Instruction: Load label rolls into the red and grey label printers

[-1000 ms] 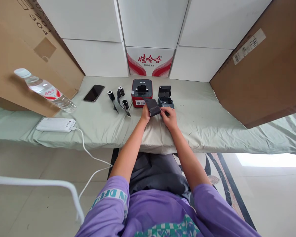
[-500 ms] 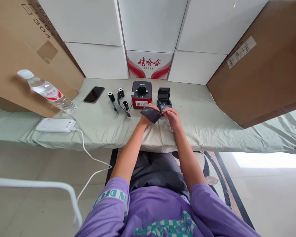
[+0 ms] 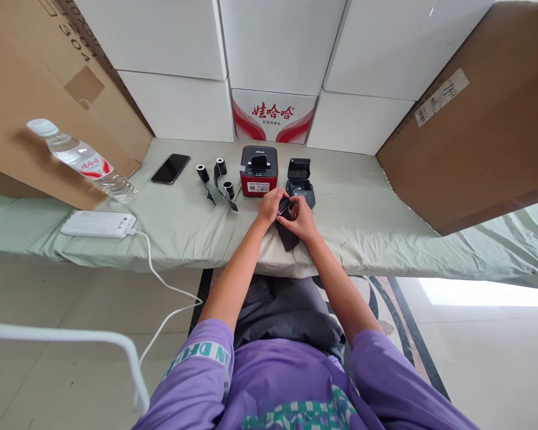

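Between both hands is a small roll of black paper (image 3: 287,237), its loose strip hanging down toward the table's front edge. My left hand (image 3: 270,206) has its fingers closed on the roll's left and upper side. From the right, my right hand (image 3: 303,221) pinches it with thumb and fingers. Part of the roll is covered by the fingers. Just behind my right hand stands a small dark portable printer (image 3: 300,187) with its lid raised. A red and black label printer (image 3: 259,172) sits behind my left hand.
Small black paper rolls (image 3: 228,190) with curled strips lie left of the red printer. Farther left are a phone (image 3: 171,169), a water bottle (image 3: 87,162) and a white power bank (image 3: 99,224) with a cable. White boxes (image 3: 273,116) line the back; a brown carton (image 3: 479,131) stands right.
The black paper strip swung from pointing sideways to hanging down toward me. My hands came closer together around the roll, uncovering more of the open portable printer.
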A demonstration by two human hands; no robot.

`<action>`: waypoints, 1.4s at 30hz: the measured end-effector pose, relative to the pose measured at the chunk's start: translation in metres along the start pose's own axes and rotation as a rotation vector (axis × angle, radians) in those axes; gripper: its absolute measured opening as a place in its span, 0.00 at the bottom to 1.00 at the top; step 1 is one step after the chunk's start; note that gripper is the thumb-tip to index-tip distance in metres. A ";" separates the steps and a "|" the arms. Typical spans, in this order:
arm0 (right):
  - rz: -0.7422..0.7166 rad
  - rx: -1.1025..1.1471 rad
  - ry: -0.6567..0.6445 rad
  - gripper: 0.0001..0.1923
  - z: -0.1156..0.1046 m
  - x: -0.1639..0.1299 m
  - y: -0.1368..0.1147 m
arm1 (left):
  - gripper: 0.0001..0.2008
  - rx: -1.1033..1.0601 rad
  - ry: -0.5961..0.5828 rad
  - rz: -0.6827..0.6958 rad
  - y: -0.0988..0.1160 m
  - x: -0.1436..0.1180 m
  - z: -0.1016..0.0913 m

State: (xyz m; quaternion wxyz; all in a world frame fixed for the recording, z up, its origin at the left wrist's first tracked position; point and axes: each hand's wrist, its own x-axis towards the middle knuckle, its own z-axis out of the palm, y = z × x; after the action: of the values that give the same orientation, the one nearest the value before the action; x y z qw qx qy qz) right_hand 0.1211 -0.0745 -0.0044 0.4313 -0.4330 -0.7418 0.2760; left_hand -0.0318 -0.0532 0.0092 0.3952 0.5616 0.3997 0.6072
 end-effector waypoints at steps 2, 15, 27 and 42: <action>0.023 -0.018 0.012 0.32 0.003 -0.002 -0.001 | 0.25 0.011 -0.022 0.010 0.002 0.000 0.002; 0.242 -0.364 0.349 0.22 -0.054 0.055 -0.020 | 0.24 -0.157 0.039 -0.162 -0.002 0.005 0.000; 0.348 -0.743 0.063 0.21 -0.036 0.101 -0.025 | 0.30 -0.106 0.008 -0.191 -0.008 0.010 0.001; 0.328 -0.831 0.000 0.20 -0.041 0.101 -0.020 | 0.33 0.027 -0.033 -0.205 -0.013 0.012 0.001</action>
State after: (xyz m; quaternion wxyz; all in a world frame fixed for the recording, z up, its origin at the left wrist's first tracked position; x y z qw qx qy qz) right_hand 0.1232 0.0067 0.0718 0.1712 -0.6815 -0.7113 0.0190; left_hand -0.0307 -0.0376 0.0011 0.4544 0.5326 0.4567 0.5488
